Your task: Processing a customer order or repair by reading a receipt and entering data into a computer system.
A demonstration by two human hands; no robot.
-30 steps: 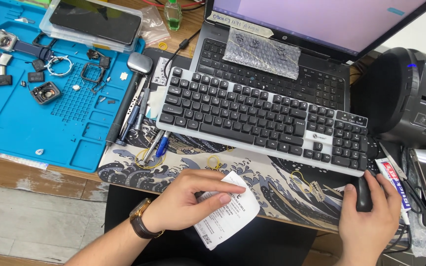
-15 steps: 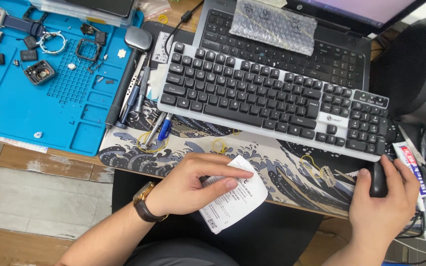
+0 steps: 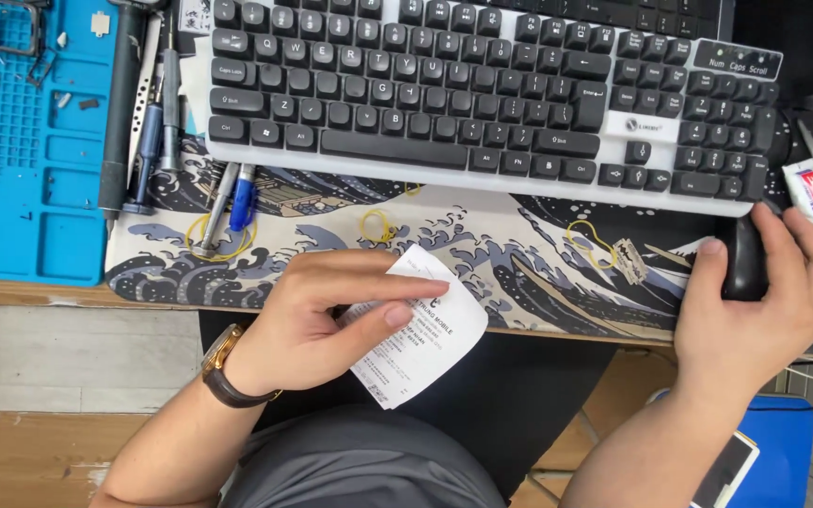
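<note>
Your left hand [image 3: 317, 320] still pinches the receipt [image 3: 421, 329] between thumb and fingers, just off the mat's [image 3: 519, 254] near edge; your right hand [image 3: 755, 292] stays curled over the mouse [image 3: 743, 259], beside the keyboard [image 3: 482, 94]; your view has dropped closer, so the laptop leaves sight; both hands sit as before.

Both forearms bare, no sleeves in view. Left hand [image 3: 317, 320]: no rings visible. Watch [image 3: 221, 369] on left wrist: dark brown strap, gold-toned case seen edge-on. Right hand [image 3: 755, 301]: bare, no rings, no wristwear. Short trimmed nails on both. Grey garment [image 3: 359, 466] over torso or lap, smooth fabric, few folds.
</note>
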